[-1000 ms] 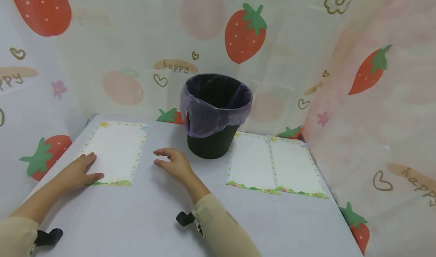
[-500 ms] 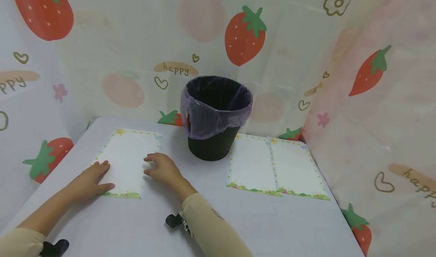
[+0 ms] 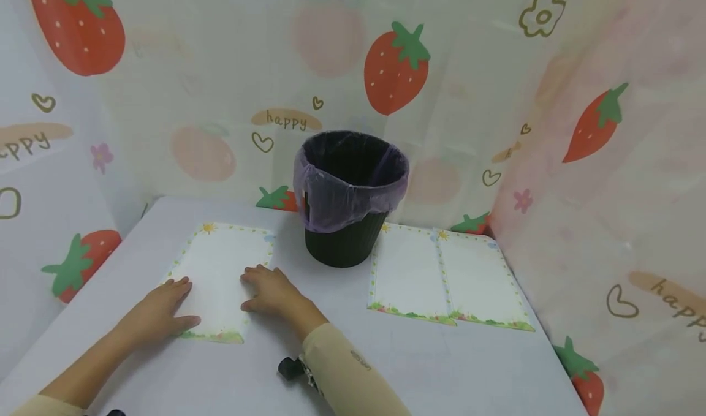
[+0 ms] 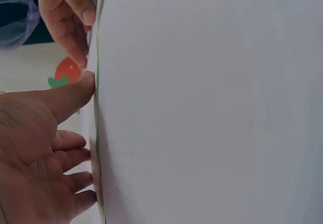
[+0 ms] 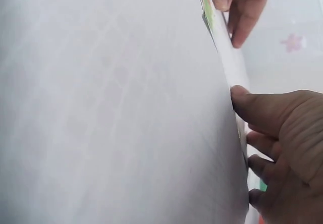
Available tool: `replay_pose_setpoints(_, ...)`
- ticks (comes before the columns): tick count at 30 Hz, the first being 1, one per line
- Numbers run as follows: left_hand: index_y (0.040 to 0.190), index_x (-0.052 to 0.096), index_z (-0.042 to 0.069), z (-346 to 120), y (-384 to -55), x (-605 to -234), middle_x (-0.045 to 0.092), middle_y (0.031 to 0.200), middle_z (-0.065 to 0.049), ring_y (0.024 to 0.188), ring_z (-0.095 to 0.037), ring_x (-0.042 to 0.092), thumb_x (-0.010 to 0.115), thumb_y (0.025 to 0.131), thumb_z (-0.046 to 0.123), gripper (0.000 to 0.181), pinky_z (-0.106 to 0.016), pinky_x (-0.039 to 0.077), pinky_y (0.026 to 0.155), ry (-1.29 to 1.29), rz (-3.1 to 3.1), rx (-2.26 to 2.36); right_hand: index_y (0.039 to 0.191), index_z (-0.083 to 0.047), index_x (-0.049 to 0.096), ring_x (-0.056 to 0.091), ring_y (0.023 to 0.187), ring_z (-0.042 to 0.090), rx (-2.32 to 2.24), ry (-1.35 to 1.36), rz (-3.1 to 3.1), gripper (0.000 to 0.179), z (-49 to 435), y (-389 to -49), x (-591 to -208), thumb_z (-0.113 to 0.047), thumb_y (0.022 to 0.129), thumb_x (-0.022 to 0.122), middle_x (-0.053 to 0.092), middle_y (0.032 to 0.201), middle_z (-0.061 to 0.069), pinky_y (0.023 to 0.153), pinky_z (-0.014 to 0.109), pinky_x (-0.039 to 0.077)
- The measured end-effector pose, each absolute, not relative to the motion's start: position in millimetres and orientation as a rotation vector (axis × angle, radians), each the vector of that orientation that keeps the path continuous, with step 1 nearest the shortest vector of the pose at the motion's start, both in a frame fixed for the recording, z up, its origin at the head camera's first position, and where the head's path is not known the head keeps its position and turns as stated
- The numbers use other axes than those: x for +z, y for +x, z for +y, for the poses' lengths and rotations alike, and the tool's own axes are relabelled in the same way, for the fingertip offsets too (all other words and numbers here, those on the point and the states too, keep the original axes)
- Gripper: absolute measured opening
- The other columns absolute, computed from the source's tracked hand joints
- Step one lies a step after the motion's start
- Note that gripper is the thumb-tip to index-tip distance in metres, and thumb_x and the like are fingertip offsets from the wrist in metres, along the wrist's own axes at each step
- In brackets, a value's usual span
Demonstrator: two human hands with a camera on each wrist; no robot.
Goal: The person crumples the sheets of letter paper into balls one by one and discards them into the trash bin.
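Note:
In the head view, a white sheet of paper (image 3: 220,281) with a printed border of leaves, a sun and grass lies flat on the left part of the table. My left hand (image 3: 157,315) rests on its lower left side, thumb and fingers spread apart. At the sheet's right edge, my right hand (image 3: 273,290) touches down with relaxed fingertips and thumb. Seen from the left wrist, the fingertips of my left hand (image 4: 35,153) press down at the sheet. The right wrist view shows my right hand (image 5: 298,143) with its fingertips right at the paper's surface.
A black trash bin (image 3: 339,247) lined with a purple bag (image 3: 353,204) stands at the back middle. To its right lie two similar bordered sheets, a left one (image 3: 405,275) and a right one (image 3: 482,281), side by side. Strawberry-print cloth (image 3: 463,85) walls the white table (image 3: 441,373).
The left sheet has slid right and toward me with my left hand on it. My right hand has come from beside the sheet onto its right edge. The head view has tilted slightly up.

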State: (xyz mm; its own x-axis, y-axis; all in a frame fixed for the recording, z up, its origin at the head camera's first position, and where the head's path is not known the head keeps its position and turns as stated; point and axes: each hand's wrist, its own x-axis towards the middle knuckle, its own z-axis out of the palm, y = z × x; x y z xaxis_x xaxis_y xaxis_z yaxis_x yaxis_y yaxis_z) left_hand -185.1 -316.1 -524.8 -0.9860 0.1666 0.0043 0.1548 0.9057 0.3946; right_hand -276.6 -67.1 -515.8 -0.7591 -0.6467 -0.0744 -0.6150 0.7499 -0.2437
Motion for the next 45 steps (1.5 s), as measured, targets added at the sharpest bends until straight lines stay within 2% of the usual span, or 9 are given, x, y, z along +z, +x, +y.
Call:
replay_pose_setpoints(8,0.147,0.046,-0.008,-325,-166,-517,0.047,0.151,-0.030,0.139,-0.054,0.040,0.084,0.079,0.048,0.096,-0.060,0.033,0.116,0.327,2.937,0.857,0.151,-0.026,0.051,0.027,0.153,0.006,-0.282,-1.057,2.717,0.066,-45,-266,-516,-0.046,0.093,0.074,0.039,0.161,-0.016,0.127,0.041,0.021)
replay_pose_setpoints(12,0.157,0.039,0.005,-338,-157,-515,0.034,0.161,-0.026,0.147,-0.053,0.027,0.086,0.076,0.044,0.102,-0.019,0.010,0.122,0.384,2.839,1.017,0.151,-0.024,0.052,0.025,0.154,0.006,-0.337,-1.090,2.671,0.067,-29,-266,-514,-0.043,0.092,0.076,0.037,0.162,-0.016,0.128,0.041,0.019)
replay_pose_setpoints(14,0.160,0.034,0.009,-343,-155,-516,0.023,0.165,-0.027,0.150,-0.055,0.016,0.088,0.073,0.042,0.107,-0.017,-0.002,0.118,0.373,2.762,1.090,0.151,-0.022,0.052,0.026,0.154,0.006,-0.367,-1.108,2.655,0.068,-20,-267,-513,-0.042,0.092,0.076,0.037,0.162,-0.015,0.128,0.043,0.018)
replay_pose_setpoints(17,0.161,0.030,0.007,-346,-150,-519,0.012,0.165,-0.033,0.146,-0.064,0.004,0.089,0.070,0.040,0.113,-0.053,-0.004,0.125,0.362,2.671,1.138,0.151,-0.020,0.052,0.026,0.154,0.007,-0.425,-1.117,2.624,0.068,-8,-265,-514,-0.039,0.091,0.078,0.038,0.162,-0.014,0.128,0.043,0.017)
replay_pose_setpoints(19,0.161,0.030,0.008,-346,-148,-522,0.009,0.165,-0.034,0.143,-0.069,-0.001,0.090,0.070,0.041,0.114,-0.078,0.000,0.113,0.352,2.649,1.130,0.151,-0.019,0.052,0.025,0.154,0.007,-0.463,-1.124,2.602,0.069,-1,-264,-515,-0.038,0.090,0.079,0.038,0.162,-0.013,0.128,0.043,0.016)
replay_pose_setpoints(21,0.161,0.030,0.009,-345,-147,-524,0.009,0.164,-0.036,0.139,-0.073,-0.003,0.090,0.069,0.042,0.115,-0.084,0.004,0.106,0.358,2.663,1.099,0.151,-0.018,0.052,0.025,0.154,0.009,-0.497,-1.141,2.579,0.070,5,-264,-513,-0.037,0.090,0.079,0.038,0.162,-0.012,0.128,0.043,0.015)
replay_pose_setpoints(29,0.161,0.029,0.004,-343,-146,-527,0.011,0.166,-0.032,0.149,-0.060,-0.006,0.090,0.069,0.043,0.117,-0.076,-0.010,0.114,0.377,2.650,1.138,0.155,-0.017,0.046,0.026,0.155,0.013,-0.715,-1.045,2.637,0.074,15,-281,-513,-0.044,0.092,0.076,0.037,0.164,-0.008,0.127,0.034,0.019)
replay_pose_setpoints(35,0.160,0.030,0.005,-342,-146,-528,0.012,0.166,-0.031,0.150,-0.059,-0.003,0.090,0.069,0.043,0.116,-0.075,-0.009,0.115,0.393,2.656,1.137,0.160,-0.016,0.035,0.021,0.157,0.018,-0.887,-0.801,2.646,0.087,8,-301,-520,-0.050,0.091,0.075,0.031,0.167,-0.001,0.127,0.036,0.022)
replay_pose_setpoints(45,0.160,0.030,0.003,-342,-145,-524,0.017,0.167,-0.027,0.152,-0.054,0.001,0.090,0.068,0.046,0.118,-0.065,-0.012,0.120,0.381,2.675,1.096,0.164,-0.010,0.018,0.010,0.159,0.026,-0.567,-0.791,2.745,0.099,-9,-306,-519,-0.055,0.093,0.068,0.016,0.171,0.010,0.129,0.040,0.012)
